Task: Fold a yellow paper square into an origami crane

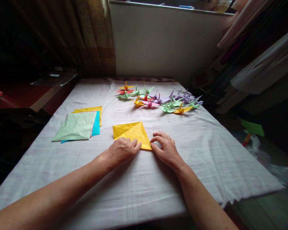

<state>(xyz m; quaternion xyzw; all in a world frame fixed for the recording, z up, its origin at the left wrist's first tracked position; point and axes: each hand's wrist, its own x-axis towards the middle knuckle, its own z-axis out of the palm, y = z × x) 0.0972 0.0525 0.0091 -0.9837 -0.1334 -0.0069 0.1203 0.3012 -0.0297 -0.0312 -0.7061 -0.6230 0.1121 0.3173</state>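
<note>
A creased sheet of yellow origami paper (132, 129) lies on the cloth in front of me, its near edge partly covered by my fingers. My left hand (124, 148) is closed, knuckles up, and presses on the paper's lower left part; its fingertips are hidden beneath it. At the right corner, my right hand (164, 147) has thumb and curled fingers brought together, pinching the paper's tip. Left of the yellow sheet is a loose pile with a pale green creased sheet (75, 126) on top, a blue sheet (96, 124) and another yellow sheet (98, 110) showing underneath.
Several folded paper cranes (150, 103) in yellow, green, red, pink and purple stand at the back of the table with its white cloth (105, 198). A brown side table (38, 95) adjoins on the left. Hanging clothes (261, 70) and plastic bags (259, 150) are at the right.
</note>
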